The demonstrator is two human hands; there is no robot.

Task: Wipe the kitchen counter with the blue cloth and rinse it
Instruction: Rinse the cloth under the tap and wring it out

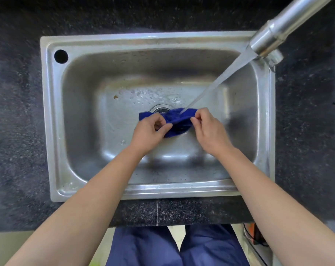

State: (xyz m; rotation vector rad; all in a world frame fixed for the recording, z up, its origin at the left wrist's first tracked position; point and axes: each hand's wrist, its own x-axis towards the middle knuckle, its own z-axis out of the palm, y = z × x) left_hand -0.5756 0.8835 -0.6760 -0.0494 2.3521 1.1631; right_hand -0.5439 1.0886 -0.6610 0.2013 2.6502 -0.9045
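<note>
The cloth [177, 120] is hanging in the middle of the sink [49, 120], at the drain's [160, 108] near edge; the faucet [272, 37] is reaching in over the sink's far right corner.

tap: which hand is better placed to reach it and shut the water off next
Right, likely. The tap juts in over the sink at its far right corner, nearest the right hand. Both hands pinch the blue cloth, so the left hand could keep it. Its handle is out of view.
</note>
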